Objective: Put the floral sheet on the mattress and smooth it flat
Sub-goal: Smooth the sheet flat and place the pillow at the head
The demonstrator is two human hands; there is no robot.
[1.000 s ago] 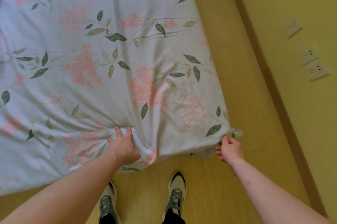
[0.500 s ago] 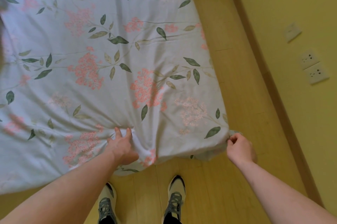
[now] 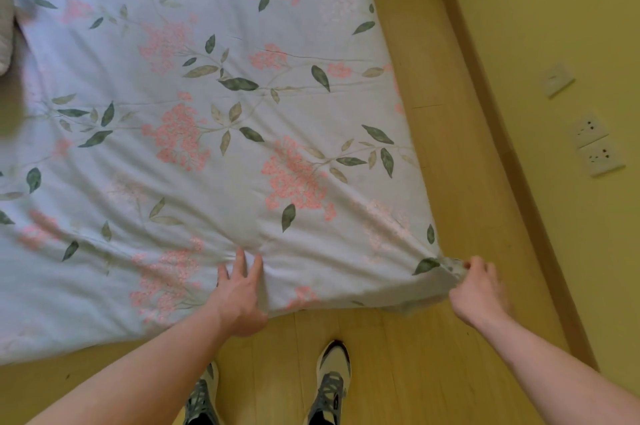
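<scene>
Yellow wall and wooden floor [image 3: 433, 348] frame the bed's near corner, where the floral sheet [image 3: 214, 133] lies spread across the mattress, which stays hidden beneath it. The right hand [image 3: 479, 289], reaching for the edge a second ago, now has its fingers [image 3: 468, 265] pinching the sheet's corner and drawing it outward, so the cloth runs taut towards that corner. The left hand [image 3: 240, 296] stays on the near edge, fingers stretched over a ridge of folds; whether the thumb grips cloth underneath, I cannot tell. Creases remain by that hand, so smoothing looks unfinished. Far and left edges are cut off.
</scene>
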